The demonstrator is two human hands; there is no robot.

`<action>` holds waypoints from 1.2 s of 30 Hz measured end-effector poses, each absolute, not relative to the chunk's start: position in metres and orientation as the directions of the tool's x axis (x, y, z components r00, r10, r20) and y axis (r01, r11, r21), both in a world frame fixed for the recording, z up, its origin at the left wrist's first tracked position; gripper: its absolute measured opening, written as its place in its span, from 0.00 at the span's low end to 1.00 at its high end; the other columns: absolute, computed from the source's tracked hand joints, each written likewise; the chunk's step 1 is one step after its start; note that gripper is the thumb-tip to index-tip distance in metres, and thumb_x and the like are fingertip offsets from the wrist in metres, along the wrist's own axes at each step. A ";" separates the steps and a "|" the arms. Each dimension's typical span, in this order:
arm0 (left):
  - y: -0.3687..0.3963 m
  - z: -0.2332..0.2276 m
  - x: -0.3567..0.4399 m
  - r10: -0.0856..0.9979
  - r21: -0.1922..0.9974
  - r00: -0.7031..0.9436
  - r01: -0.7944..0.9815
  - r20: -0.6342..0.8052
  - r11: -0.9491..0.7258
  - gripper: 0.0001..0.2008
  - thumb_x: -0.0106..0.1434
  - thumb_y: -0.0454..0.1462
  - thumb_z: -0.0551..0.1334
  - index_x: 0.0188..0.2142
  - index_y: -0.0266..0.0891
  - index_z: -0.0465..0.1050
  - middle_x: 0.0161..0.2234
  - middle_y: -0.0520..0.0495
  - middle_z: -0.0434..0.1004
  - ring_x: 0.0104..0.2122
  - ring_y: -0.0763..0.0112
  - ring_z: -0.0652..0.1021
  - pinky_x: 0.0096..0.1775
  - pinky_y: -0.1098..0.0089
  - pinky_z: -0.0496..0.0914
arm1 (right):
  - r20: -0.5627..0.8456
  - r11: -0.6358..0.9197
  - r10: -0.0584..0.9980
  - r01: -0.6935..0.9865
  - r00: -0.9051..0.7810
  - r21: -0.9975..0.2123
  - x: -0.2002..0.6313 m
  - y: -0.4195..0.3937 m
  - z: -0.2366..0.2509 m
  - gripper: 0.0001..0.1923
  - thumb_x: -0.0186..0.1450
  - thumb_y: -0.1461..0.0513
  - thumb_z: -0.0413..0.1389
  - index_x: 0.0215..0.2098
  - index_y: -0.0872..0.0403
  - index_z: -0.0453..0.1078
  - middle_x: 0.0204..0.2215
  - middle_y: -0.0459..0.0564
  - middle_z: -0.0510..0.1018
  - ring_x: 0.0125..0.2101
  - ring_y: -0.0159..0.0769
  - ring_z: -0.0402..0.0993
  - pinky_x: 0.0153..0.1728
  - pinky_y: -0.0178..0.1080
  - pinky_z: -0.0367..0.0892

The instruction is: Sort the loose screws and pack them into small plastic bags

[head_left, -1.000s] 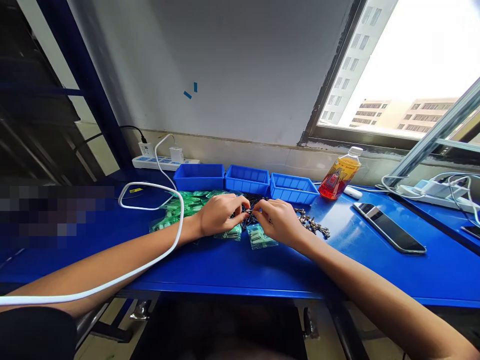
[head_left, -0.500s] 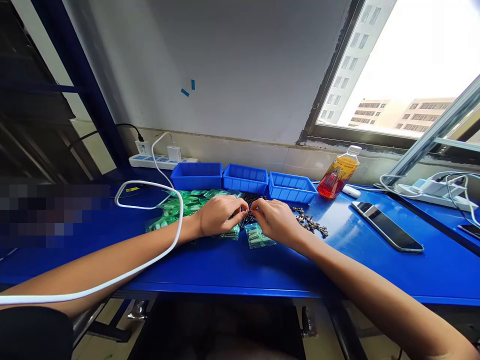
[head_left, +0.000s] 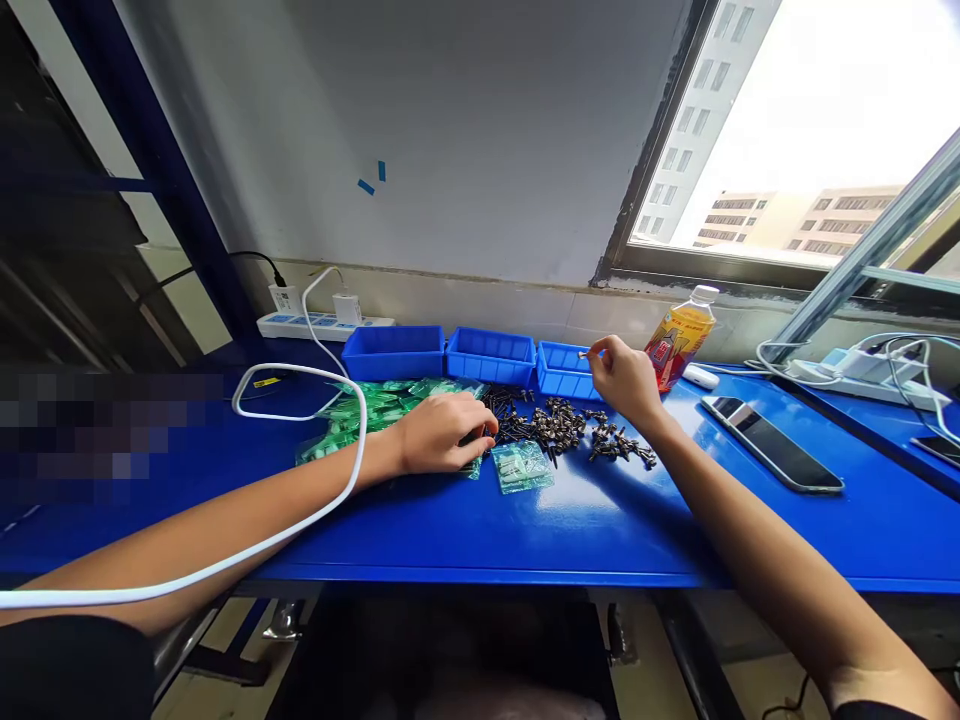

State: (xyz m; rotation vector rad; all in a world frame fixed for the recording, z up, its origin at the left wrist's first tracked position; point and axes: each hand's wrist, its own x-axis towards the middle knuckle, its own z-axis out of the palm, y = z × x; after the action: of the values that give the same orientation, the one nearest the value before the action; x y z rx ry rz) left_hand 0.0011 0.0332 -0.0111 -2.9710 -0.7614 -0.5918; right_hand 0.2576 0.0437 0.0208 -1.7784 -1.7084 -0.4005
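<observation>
My right hand (head_left: pixel 624 380) is raised over the right blue bin (head_left: pixel 562 383), thumb and forefinger pinched at a tiny item too small to name. On the blue table (head_left: pixel 465 535), my left hand (head_left: pixel 450 432) lies beside the screws, fingers curved, with a gap between thumb and forefinger and nothing visible there. Dark screws (head_left: pixel 559 425) are spread in loose heaps between the hands. Under and behind my left hand is a pile of green plastic packets (head_left: pixel 375 408). One clear green-tinted packet (head_left: pixel 523 466) with pale pieces lies in front of the screws.
Two more blue bins, the left one (head_left: pixel 394 352) and the middle one (head_left: pixel 491 356), stand by the wall. To the right are a drink bottle (head_left: pixel 682 335) and a phone (head_left: pixel 772 442). A white cable (head_left: pixel 363 430) loops across my left forearm. Power strips (head_left: pixel 862 378) sit behind.
My right hand has left my left hand and moved up and right to the right bin, uncovering the screws. My left hand has stayed in place, its thumb and forefinger now apart.
</observation>
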 end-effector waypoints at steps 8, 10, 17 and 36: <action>0.029 -0.003 -0.002 0.431 0.024 0.862 0.441 0.266 -0.897 0.04 0.58 0.37 0.60 0.32 0.39 0.72 0.32 0.50 0.77 0.34 0.68 0.73 0.38 0.68 0.62 | 0.645 -0.094 0.726 0.963 0.239 -0.252 0.276 0.053 0.022 0.10 0.58 0.63 0.49 0.32 0.55 0.72 0.24 0.52 0.77 0.27 0.40 0.73 0.26 0.35 0.60; 0.027 -0.001 -0.002 0.422 0.002 0.870 0.436 0.254 -0.900 0.03 0.58 0.36 0.59 0.31 0.39 0.71 0.32 0.50 0.77 0.35 0.68 0.73 0.39 0.67 0.61 | 0.645 -0.094 0.723 0.959 0.250 -0.266 0.283 0.051 0.030 0.09 0.57 0.63 0.50 0.31 0.55 0.72 0.25 0.52 0.77 0.27 0.39 0.73 0.27 0.36 0.61; 0.024 0.000 -0.002 0.422 -0.010 0.881 0.434 0.212 -0.901 0.03 0.58 0.37 0.61 0.31 0.40 0.71 0.32 0.51 0.76 0.35 0.68 0.73 0.38 0.66 0.60 | 0.223 -0.112 0.958 0.951 0.181 -0.290 0.331 0.024 0.067 0.08 0.54 0.62 0.54 0.20 0.55 0.70 0.17 0.47 0.72 0.20 0.32 0.67 0.20 0.33 0.59; 0.029 -0.002 -0.002 0.411 -0.063 0.878 0.438 0.246 -0.897 0.06 0.61 0.33 0.56 0.32 0.39 0.72 0.35 0.48 0.75 0.36 0.67 0.72 0.36 0.68 0.61 | 0.397 0.486 0.815 0.871 -0.422 -0.072 0.216 0.003 0.017 0.06 0.61 0.62 0.53 0.33 0.54 0.70 0.24 0.47 0.76 0.27 0.34 0.72 0.28 0.33 0.61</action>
State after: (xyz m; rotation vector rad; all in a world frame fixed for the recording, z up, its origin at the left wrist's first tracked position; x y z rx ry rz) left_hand -0.0024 0.0295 -0.0021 -2.9308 -0.6649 -0.3448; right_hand 0.2163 0.0026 0.0167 -1.4078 -2.3571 -0.2026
